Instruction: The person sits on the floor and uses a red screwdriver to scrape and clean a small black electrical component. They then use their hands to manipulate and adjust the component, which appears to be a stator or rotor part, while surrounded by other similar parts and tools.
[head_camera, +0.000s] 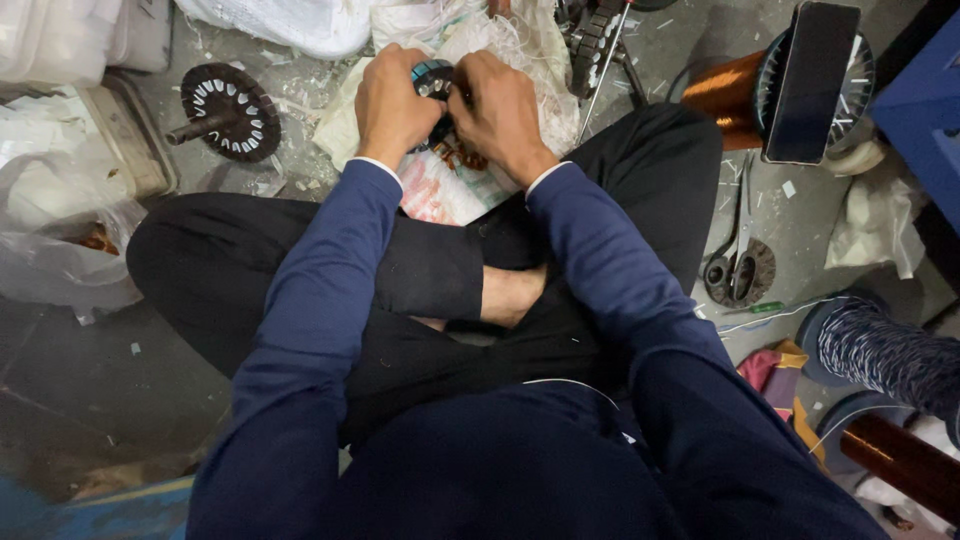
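Observation:
I sit cross-legged on the floor in dark trousers and a blue long-sleeved top. My left hand (395, 105) and my right hand (500, 110) meet over a small round motor stator (433, 78) with a dark core and teal edge. Both hands grip it, fingers curled around its sides. Copper wire windings (458, 155) show just below the hands. The stator rests above a crumpled white sheet with pink print (440, 190) lying over my knee. Most of the stator is hidden by my fingers.
A black slotted rotor disc on a shaft (228, 110) lies at the left. A large spool of copper wire (765, 90) stands upper right, scissors (738, 255) and a green screwdriver (765, 308) below it. Plastic bags (60, 230) sit left. Another person's patterned sleeve (885, 350) is at the right.

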